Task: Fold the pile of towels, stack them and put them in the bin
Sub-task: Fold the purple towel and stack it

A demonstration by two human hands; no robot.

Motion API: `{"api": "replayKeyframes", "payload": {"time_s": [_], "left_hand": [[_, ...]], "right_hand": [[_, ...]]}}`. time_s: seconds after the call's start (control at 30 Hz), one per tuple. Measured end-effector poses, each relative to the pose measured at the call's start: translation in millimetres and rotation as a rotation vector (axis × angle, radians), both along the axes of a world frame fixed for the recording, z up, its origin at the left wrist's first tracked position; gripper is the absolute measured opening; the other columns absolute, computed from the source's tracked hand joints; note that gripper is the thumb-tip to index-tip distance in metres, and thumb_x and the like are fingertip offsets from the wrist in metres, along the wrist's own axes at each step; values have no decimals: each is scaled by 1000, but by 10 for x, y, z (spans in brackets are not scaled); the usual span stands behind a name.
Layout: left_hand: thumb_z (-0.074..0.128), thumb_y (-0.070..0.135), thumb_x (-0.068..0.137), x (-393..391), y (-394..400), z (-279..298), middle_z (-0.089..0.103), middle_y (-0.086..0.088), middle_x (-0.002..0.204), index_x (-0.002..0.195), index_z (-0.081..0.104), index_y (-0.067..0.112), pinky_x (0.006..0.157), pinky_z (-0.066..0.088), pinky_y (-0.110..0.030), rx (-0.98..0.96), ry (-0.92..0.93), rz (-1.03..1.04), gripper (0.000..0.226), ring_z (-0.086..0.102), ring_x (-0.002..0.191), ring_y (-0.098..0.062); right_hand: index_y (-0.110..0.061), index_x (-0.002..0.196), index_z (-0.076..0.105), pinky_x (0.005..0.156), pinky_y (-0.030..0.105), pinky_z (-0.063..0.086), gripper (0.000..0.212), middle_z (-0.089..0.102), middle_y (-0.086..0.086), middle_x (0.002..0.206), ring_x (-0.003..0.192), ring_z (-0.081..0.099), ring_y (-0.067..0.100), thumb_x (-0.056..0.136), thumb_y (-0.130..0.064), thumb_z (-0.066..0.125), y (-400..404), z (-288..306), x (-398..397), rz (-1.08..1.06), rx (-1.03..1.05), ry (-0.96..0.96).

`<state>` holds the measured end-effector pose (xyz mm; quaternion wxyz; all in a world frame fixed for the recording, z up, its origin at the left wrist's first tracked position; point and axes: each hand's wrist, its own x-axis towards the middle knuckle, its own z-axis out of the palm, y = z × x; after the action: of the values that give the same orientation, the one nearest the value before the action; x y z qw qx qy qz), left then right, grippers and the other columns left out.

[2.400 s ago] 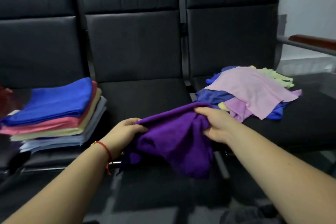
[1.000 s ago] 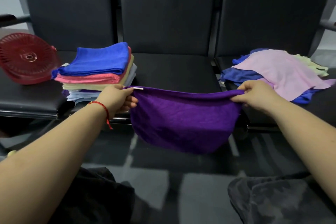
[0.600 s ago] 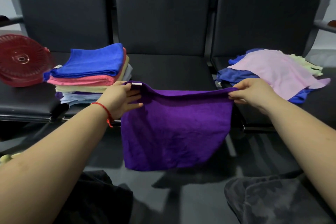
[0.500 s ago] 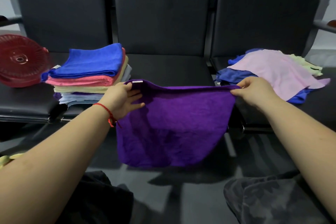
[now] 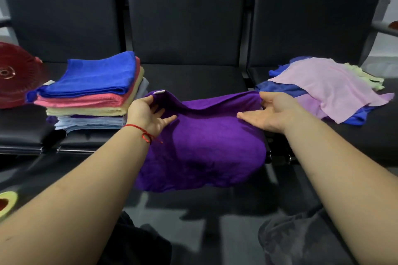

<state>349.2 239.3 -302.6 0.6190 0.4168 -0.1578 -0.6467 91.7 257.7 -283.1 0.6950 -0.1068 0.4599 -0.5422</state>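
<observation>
Your left hand (image 5: 148, 113) and right hand (image 5: 270, 112) pinch the purple towel (image 5: 204, 146) by its top corners, remaining fingers extended, at the middle seat's front edge. The folded stack (image 5: 92, 92) sits at 10 o'clock, the unfolded pile (image 5: 327, 88) at 2 o'clock.

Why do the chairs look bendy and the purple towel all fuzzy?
Head view: the wide lens bows the chair backs toward the edges; the purple towel is softly blurred, its hanging lower part darkest; light is dim and even, without glare; faint shadows lie on the floor.
</observation>
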Motion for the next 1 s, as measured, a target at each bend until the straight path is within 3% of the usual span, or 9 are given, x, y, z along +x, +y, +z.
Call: {"api": "replayKeyframes", "payload": {"time_s": [0.13, 0.27, 0.37, 0.5, 0.67, 0.77, 0.83, 0.9, 1.0], "left_hand": [[33, 13, 99, -80, -111, -41, 43, -8, 141, 135, 43, 10, 104, 28, -58, -1, -23, 10, 38, 31, 137, -21], [33, 11, 95, -168, -242, -100, 59, 0, 100, 96, 55, 16, 107, 25, -50, -31, -9, 4, 22, 52, 104, -15], [33, 12, 91, -166, -340, -78, 59, 2, 86, 76, 50, 19, 102, 26, -46, -63, 70, 51, 23, 56, 83, -15], [38, 12, 72, -99, -423, -29, 60, -2, 90, 71, 47, 17, 101, 28, -50, -183, 205, 72, 10, 57, 92, -20], [39, 33, 88, -52, -432, -68, 54, -2, 87, 72, 48, 19, 100, 38, -50, -123, 174, 154, 23, 57, 100, -27], [48, 42, 90, -80, -348, -38, 49, 6, 64, 68, 48, 20, 78, 48, -33, -61, 75, 217, 32, 57, 73, -18], [50, 41, 90, -62, -287, -34, 47, 10, 50, 60, 46, 21, 67, 42, -27, -12, -100, 180, 37, 51, 62, -15], [56, 33, 88, -4, -227, -41, 56, 5, 63, 64, 54, 20, 65, 40, -27, 13, -299, 118, 27, 54, 74, -19], [57, 13, 90, 51, -128, -23, 56, 2, 78, 97, 60, 18, 62, 47, -26, -17, -566, 19, 10, 55, 69, -13]], "right_hand": [[-19, 152, 21, 107, 51, 29, 58, 23, 29, 151, 141, 25, 40, 98, -23, 42, -163, -101, 75, -14, -78, -32], [-15, 147, 32, 111, 55, 20, 54, 32, 25, 148, 143, 22, 36, 95, -26, 40, -323, -173, 74, -42, -166, -36], [-10, 105, 61, 113, 57, 17, 31, 57, 19, 124, 132, 40, 35, 79, -16, 46, -404, -215, 20, -68, -242, -71], [-11, 84, 54, 110, 63, 20, 37, 62, 20, 121, 117, 53, 37, 47, -11, 57, -475, -238, -36, -141, -330, -218], [-7, 99, 56, 101, 57, 39, 34, 64, 19, 118, 108, 61, 36, 67, -16, 50, -475, -230, -65, -132, -312, -258], [-11, 74, 52, 86, 40, 51, 31, 55, -3, 65, 75, 60, 19, 89, -38, 54, -436, -231, -117, -159, -258, -213], [-16, 67, 44, 70, 28, 54, 37, 47, -5, 52, 60, 58, 15, 94, -41, 53, -406, -226, -157, -103, -220, -58], [-11, 78, 54, 54, 23, 55, 18, 63, 4, 59, 54, 65, 15, 96, -17, 53, -341, -233, -161, -19, -181, 241], [-14, 75, 49, 43, 19, 48, 28, 56, 8, 67, 51, 58, 12, 91, 9, 45, -259, -231, -216, 31, -172, 526]]}}
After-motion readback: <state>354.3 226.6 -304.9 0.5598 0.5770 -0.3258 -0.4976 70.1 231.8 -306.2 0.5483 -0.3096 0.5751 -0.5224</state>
